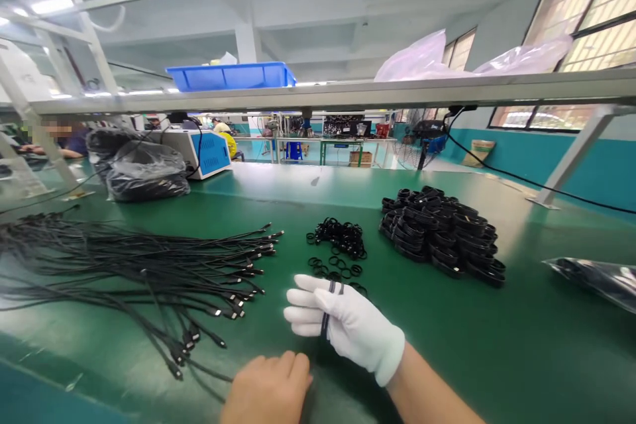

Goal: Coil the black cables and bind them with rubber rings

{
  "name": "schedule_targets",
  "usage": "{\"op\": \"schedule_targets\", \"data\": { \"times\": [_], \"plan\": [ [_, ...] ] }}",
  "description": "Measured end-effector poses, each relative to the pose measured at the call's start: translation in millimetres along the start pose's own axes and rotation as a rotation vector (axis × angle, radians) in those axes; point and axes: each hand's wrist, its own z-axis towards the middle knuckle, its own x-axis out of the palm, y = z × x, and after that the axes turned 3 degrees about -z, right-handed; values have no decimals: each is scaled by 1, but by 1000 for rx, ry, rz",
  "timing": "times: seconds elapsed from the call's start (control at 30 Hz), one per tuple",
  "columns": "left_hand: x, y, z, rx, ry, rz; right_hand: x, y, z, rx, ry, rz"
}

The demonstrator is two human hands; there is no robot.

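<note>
My right hand (355,324), in a white glove, is above the middle of the table with its fingers stretched out and slightly apart. Thin black bands (324,326) loop around its fingers, partly hidden by the thumb. Lower and to the left, my bare left hand (268,387) is closed, its back toward me. A black cable (213,373) runs into it from the left; the fingertips are hidden. Just beyond the glove are loose black rings (336,265) and a small heap of similar rings (342,235).
Many black cables (149,252) with metal-tipped plugs spread across the left. Coiled black cables (440,228) are piled at right, near a plastic-wrapped bundle (601,278). A bagged bundle (146,169) and a blue-white machine (206,152) stand back left. Overhead, a shelf (338,94) carries a blue tray (231,76).
</note>
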Motion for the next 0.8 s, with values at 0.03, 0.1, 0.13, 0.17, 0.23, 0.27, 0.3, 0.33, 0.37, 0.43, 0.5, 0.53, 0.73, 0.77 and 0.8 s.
{"op": "schedule_targets", "data": {
  "times": [0.03,0.1,0.13,0.17,0.23,0.27,0.3,0.33,0.37,0.43,0.5,0.53,0.73,0.77,0.8],
  "plan": [
    [-12,-2,6,25,0,3,-2,-4,-1,33,-30,-61],
    [-38,4,20,32,14,-44,-5,-11,-4,141,53,-140],
    [-49,11,28,40,33,-108,-6,-15,-6,204,146,-151],
    [-58,18,35,41,51,-205,-7,-18,-8,268,243,-147],
    [-65,33,46,35,106,-510,-9,-23,-12,375,383,-116],
    [-63,38,49,18,133,-684,-10,-25,-13,411,415,-96],
    [-58,42,51,-4,155,-836,-10,-27,-14,430,429,-74],
    [-50,44,52,-30,161,-953,-9,-27,-14,430,431,-49],
    [-40,45,51,-55,146,-1026,-8,-28,-14,412,423,-26],
    [-17,45,44,-83,71,-1015,-4,-25,-13,343,388,20],
    [4,47,32,-102,-16,-852,1,-19,-11,272,359,90],
    [13,49,25,-112,-58,-732,4,-16,-9,240,345,133],
    [26,28,-10,-59,-153,-136,11,2,-5,44,206,204],
    [24,19,-12,-35,-155,-87,11,2,-5,28,177,165],
    [21,11,-13,-21,-159,-52,10,1,-5,16,141,120]
  ]
}}
